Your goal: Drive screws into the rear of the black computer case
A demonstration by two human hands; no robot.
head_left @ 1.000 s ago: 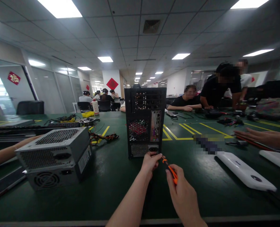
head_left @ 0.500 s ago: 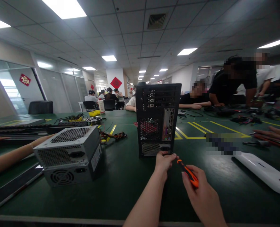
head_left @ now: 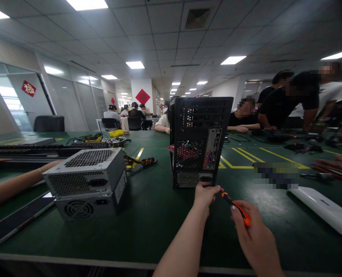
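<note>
A black computer case (head_left: 200, 132) stands upright on the green table, its back panel facing me. A power supply (head_left: 188, 179) with a perforated grille sits at its bottom. My right hand (head_left: 253, 231) is closed around the orange and black handle of a screwdriver (head_left: 237, 209), whose shaft points at the case's lower right corner. The screwdriver's tip is hidden by my left hand (head_left: 205, 196), which lies against the bottom edge of the back panel. Its fingers are pinched together beside the shaft; what lies between them is hidden.
Two stacked grey power supplies (head_left: 87, 173) stand to the left, cables (head_left: 142, 161) behind them. Another person's arm (head_left: 17, 184) reaches in at the left. A white device (head_left: 321, 211) lies at the right, near a co-worker's hand (head_left: 337, 167). More people sit and stand beyond the table.
The view has shifted slightly. The case appears a little farther right and wider in view, and both hands have shifted right with it. The screwdriver still points at the same corner.
</note>
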